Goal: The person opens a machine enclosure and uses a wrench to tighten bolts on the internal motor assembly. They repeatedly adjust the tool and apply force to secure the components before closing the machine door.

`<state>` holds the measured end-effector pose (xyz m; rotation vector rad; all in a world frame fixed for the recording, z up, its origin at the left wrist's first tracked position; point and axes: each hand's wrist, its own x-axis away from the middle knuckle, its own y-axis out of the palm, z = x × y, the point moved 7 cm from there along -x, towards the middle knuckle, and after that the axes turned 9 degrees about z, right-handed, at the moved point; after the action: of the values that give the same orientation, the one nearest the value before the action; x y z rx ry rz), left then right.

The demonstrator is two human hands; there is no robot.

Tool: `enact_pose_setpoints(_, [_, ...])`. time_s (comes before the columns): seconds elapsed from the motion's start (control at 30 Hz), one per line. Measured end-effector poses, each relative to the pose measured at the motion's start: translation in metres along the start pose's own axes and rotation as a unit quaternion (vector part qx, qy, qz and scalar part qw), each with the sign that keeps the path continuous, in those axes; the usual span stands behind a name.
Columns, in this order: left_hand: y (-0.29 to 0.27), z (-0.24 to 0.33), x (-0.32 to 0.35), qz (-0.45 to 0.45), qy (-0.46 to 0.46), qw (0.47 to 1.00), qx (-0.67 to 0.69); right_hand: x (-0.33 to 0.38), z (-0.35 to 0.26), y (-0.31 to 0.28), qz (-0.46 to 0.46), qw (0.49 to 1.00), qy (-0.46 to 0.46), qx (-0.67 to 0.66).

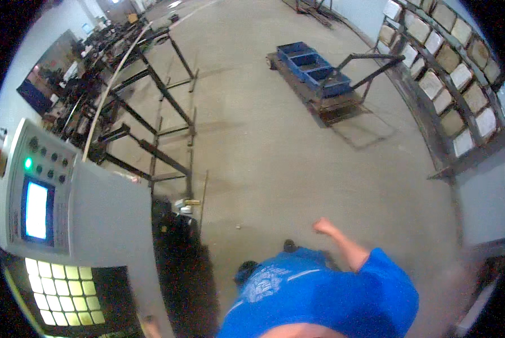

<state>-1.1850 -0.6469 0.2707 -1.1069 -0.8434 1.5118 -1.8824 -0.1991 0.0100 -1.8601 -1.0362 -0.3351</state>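
Observation:
My right hand [323,227] hangs out in front of me over the bare concrete floor [275,152], fingers curled into a fist with nothing in it. Its forearm runs back to the sleeve of my blue shirt [326,296]. My left hand does not show. My dark shoes [289,245] peek out below the shirt's edge. The nearest thing on my left is a grey machine cabinet [109,219] with a control panel [38,191] that carries a lit screen, a green lamp, several knobs and a glowing keypad.
Dark metal rack frames [162,90] run back along the left. A low cart with blue bins [311,67] and a long handle stands far ahead. A window wall with pale panes [450,84] lines the right. Small items lie on the floor by the machine [186,205].

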Motion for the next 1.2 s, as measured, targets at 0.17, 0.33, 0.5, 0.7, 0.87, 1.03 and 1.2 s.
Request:
enact_pose_setpoints(0.17, [0.132, 0.118, 0.043, -0.27, -0.02, 0.963, 0.003, -0.033, 0.026, -0.129, 0.161, 0.882, -0.34, 0.284])
enact_pose_setpoints(0.33, [0.214, 0.297, 0.041, -0.221, 0.001, 0.968, 0.116, -0.066, -0.004, -0.328, 0.213, 0.973, 0.018, -0.082])
enact_pose_setpoints(0.5, [0.337, 0.497, -0.003, -0.127, 0.109, 0.961, 0.219, -0.127, -0.026, -0.461, 0.263, 0.958, -0.085, -0.076])
enact_pose_setpoints(0.7, [0.382, 0.837, 0.127, -0.449, 0.212, 0.84, 0.217, -0.169, -0.015, -0.616, 0.362, 0.917, -0.159, -0.057])
enact_pose_setpoints(0.87, [0.311, 0.972, 0.22, -0.361, 0.341, 0.837, 0.231, -0.228, 0.009, -0.783, 0.486, 0.809, -0.219, 0.247])
enact_pose_setpoints(1.03, [0.342, 0.826, 0.32, -0.242, -0.096, 0.944, 0.205, -0.296, 0.063, -0.874, 0.269, 0.88, -0.07, 0.384])
enact_pose_setpoints(1.2, [0.295, 0.664, 0.598, -0.424, -0.311, 0.85, -0.004, -0.332, 0.17, -0.948, 0.246, 0.897, -0.172, 0.325])
